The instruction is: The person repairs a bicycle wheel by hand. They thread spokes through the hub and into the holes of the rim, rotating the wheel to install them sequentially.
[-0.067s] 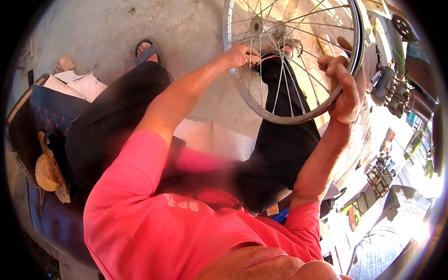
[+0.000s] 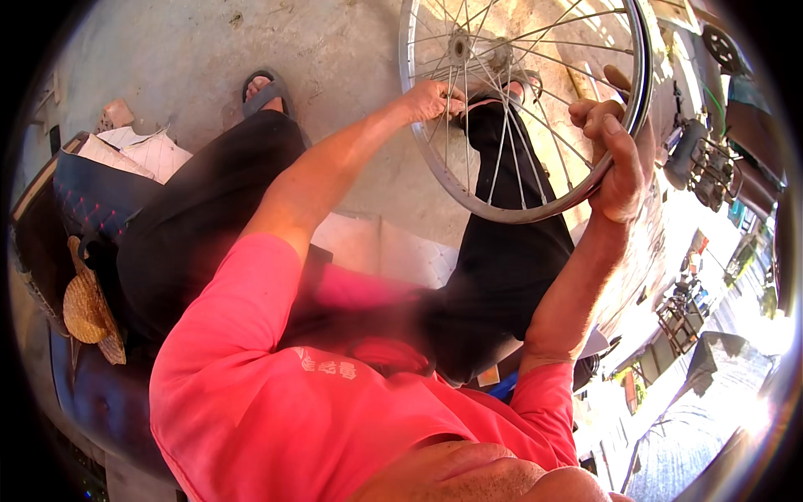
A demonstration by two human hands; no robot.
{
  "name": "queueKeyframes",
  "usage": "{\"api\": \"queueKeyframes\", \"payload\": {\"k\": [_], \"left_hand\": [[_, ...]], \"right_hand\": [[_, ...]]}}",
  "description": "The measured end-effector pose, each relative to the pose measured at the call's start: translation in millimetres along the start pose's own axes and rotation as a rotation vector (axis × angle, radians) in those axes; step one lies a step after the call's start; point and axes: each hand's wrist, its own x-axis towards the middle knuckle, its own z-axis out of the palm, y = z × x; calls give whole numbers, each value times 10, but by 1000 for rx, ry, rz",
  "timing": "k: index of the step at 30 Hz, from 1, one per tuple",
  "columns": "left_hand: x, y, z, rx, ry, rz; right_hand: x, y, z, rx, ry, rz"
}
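A bare bicycle wheel (image 2: 508,214), with a silver rim and no tyre that I can see, is held up in front of my legs at the upper right. Its thin metal spokes run in to the hub (image 2: 460,48). At the wheel's left side, my left hand (image 2: 433,101) is closed, its fingertips pinching at a spoke just inside the rim. On the opposite side my right hand (image 2: 617,151) wraps round the rim, its fingers reaching in among the spokes.
A straw hat (image 2: 88,305) hangs at the far left, beside a dark box holding cardboard (image 2: 142,155). A brick piece (image 2: 115,113) lies on the concrete floor (image 2: 351,50). Dark machine parts (image 2: 703,163) and a chainring (image 2: 721,46) are at the right.
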Motion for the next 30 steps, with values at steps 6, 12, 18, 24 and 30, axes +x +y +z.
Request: {"api": "queueKeyframes", "payload": {"k": [6,12,18,24,30], "left_hand": [[67,-62,-42,192,-72,-95],[-20,-99,-28,40,-56,-135],[-198,-76,32,-245,-23,-238],[-255,-236,70,-395,-41,-194],[-459,-213,23,-506,-48,-152]], "right_hand": [[-14,-24,9,5,15,11],[-3,-33,32,20,7,18],[-14,-4,8,32,4,18],[-3,-5,17,12,0,-5],[-13,29,-17,38,3,7]]}}
